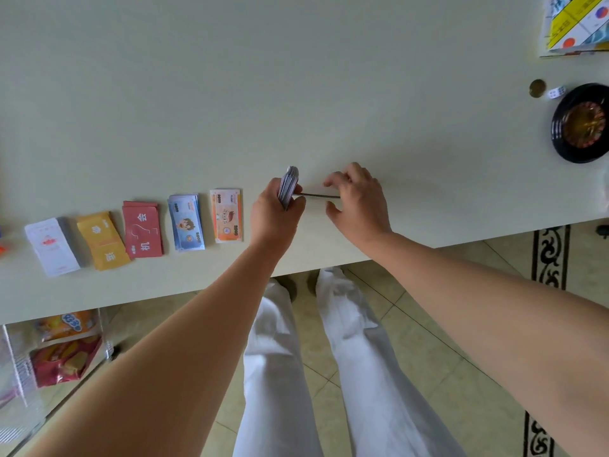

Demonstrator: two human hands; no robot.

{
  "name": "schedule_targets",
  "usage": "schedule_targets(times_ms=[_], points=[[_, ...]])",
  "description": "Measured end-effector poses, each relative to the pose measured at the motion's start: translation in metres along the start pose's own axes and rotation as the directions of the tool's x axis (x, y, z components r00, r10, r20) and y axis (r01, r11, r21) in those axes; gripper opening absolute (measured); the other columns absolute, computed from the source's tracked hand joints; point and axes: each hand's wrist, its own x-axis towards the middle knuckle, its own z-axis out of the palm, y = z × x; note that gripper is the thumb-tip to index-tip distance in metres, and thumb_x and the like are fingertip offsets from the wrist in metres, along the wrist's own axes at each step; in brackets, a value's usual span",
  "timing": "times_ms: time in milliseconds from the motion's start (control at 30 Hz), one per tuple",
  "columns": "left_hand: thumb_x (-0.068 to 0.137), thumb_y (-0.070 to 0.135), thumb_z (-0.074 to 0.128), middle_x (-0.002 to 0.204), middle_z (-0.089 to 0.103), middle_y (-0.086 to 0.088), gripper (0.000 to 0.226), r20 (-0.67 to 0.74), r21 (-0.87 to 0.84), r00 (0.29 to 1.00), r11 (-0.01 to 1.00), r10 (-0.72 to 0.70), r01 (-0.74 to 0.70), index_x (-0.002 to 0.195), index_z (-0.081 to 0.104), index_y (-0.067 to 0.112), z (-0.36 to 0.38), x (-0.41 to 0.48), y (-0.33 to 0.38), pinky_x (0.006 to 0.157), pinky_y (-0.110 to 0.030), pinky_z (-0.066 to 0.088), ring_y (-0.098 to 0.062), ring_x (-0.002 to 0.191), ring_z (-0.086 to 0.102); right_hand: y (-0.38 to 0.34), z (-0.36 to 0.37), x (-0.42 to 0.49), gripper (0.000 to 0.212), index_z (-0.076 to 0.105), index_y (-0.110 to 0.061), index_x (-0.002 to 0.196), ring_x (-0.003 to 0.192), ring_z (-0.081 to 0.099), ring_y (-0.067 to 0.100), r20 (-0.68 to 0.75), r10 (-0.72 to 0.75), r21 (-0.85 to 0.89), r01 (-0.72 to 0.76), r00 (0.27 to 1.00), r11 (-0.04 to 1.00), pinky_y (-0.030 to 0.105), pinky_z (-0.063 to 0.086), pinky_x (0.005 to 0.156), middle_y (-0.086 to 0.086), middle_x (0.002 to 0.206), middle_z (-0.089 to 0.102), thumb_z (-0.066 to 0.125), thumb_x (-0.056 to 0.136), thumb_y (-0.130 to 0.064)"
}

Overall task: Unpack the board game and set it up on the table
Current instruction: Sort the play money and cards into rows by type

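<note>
Five piles (143,234) in row | left hand (273,219) grips one stack (288,188) | right hand (359,202) pinches one note (318,195)

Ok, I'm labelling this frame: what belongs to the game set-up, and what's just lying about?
Game: note stack in left hand, single note in right hand, five card and money piles, roulette wheel, die, coin, board.
Lying about: snack bags, rug.
</note>
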Motion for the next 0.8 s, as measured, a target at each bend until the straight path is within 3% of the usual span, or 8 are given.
schedule_targets(times_ms=[100,267,467,567,600,667,733,800], points=[[0.084,0.011,0.059,0.063,0.054,0.005,0.015,0.005,0.007,1.000,1.000,-0.005,0.005,0.094,0.061,0.022,0.000,0.000,0.002,0.047,-0.023,0.037,-0.011,0.048,0.043,0.010,-0.006,-0.004,0.032,0.060,-0.012,0.110,0.074,0.057,0.021,0.077,0.086,0.057,-0.091,0.993,0.994,0.030,0.049,0.064,0.008,0.107,0.050,0.070,0.080,-0.015],[0.086,0.010,0.060,0.060,0.052,0.006,0.015,0.022,-0.007,1.000,1.000,-0.005,0.006,0.097,0.063,0.019,0.006,0.001,0.005,0.041,-0.013,0.032,-0.003,0.041,0.042,0.002,-0.003,0.001,0.026,0.057,-0.013,0.112,0.073,0.059,0.026,0.151,0.044,0.115,-0.062,0.987,0.991,0.034,0.051,0.065,0.009,0.107,0.047,0.062,0.086,-0.011],[0.088,0.012,0.059,0.065,0.049,0.003,0.019,0.027,-0.028,0.999,0.999,-0.025,0.026,0.107,0.058,0.015,0.003,0.004,0.007,0.048,-0.022,0.037,-0.011,0.050,0.040,-0.001,-0.001,0.007,0.018,0.060,-0.009,0.109,0.067,0.053,0.026,0.140,0.043,0.037,-0.049,0.989,0.998,0.033,0.045,0.057,0.011,0.100,0.051,0.054,0.093,-0.014],[0.089,0.012,0.058,0.066,0.045,0.002,0.025,-0.033,-0.117,0.995,0.989,-0.090,0.086,0.111,0.048,0.016,-0.002,0.003,0.008,0.044,-0.020,0.037,-0.010,0.051,0.039,-0.001,-0.003,0.012,0.020,0.061,-0.008,0.111,0.078,0.056,0.024,0.168,0.121,0.222,-0.157,0.978,0.962,0.032,0.047,0.064,0.012,0.102,0.057,0.055,0.094,-0.018],[0.089,0.012,0.058,0.067,0.045,0.001,0.022,-0.048,-0.169,0.990,0.978,-0.129,0.119,0.108,0.048,0.016,-0.003,0.001,0.009,0.045,-0.019,0.037,-0.010,0.052,0.040,-0.002,-0.006,0.014,0.021,0.061,-0.007,0.111,0.084,0.057,0.024,0.215,0.172,0.342,-0.239,0.961,0.909,0.033,0.048,0.068,0.011,0.103,0.060,0.056,0.094,-0.019],[0.089,0.015,0.060,0.069,0.049,-0.001,0.017,-0.040,-0.281,0.979,0.942,-0.200,0.181,0.105,0.056,0.016,-0.006,-0.001,0.011,0.052,-0.022,0.041,-0.011,0.056,0.043,-0.010,-0.015,0.016,0.025,0.058,-0.009,0.118,0.086,0.058,0.017,0.389,0.261,0.570,-0.454,0.883,0.685,0.030,0.049,0.070,0.004,0.103,0.063,0.054,0.095,-0.019],[0.089,0.018,0.063,0.069,0.054,-0.001,0.011,-0.004,-0.349,0.972,0.911,-0.236,0.219,0.100,0.063,0.016,-0.010,-0.003,0.013,0.055,-0.023,0.042,-0.010,0.056,0.047,-0.019,-0.022,0.016,0.029,0.054,-0.013,0.125,0.076,0.052,0.010,0.551,0.257,0.650,-0.601,0.794,0.465,0.024,0.043,0.063,-0.001,0.100,0.060,0.053,0.096,-0.017],[0.089,0.019,0.065,0.065,0.056,-0.002,0.004,0.004,-0.367,0.971,0.903,-0.241,0.225,0.090,0.063,0.016,-0.014,-0.006,0.016,0.053,-0.023,0.040,-0.007,0.052,0.047,-0.029,-0.024,0.014,0.031,0.051,-0.013,0.128,0.071,0.046,0.011,0.621,0.213,0.647,-0.647,0.754,0.404,0.024,0.038,0.059,0.000,0.097,0.058,0.052,0.097,-0.015]])
